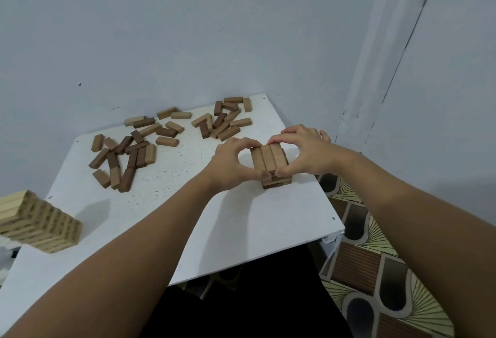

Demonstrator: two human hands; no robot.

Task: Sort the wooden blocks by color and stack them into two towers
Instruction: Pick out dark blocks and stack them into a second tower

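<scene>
A short tower of brown wooden blocks (pixel 269 159) stands near the right edge of the white table (pixel 241 225). My left hand (pixel 233 162) grips its top layer from the left, thumb at the near end and fingers over the far end. My right hand (pixel 303 150) pinches the same layer from the right. A taller tower of pale blocks (pixel 40 223) stands at the table's left edge. Loose mixed blocks lie in a heap (pixel 126 154) at the back left and a smaller heap (pixel 224 120) at the back.
The table sits in a corner between pale walls (pixel 241 29). A patterned floor (pixel 375 270) shows past the right edge, close beside the brown tower. Bare tabletop lies between the two towers, under my forearms.
</scene>
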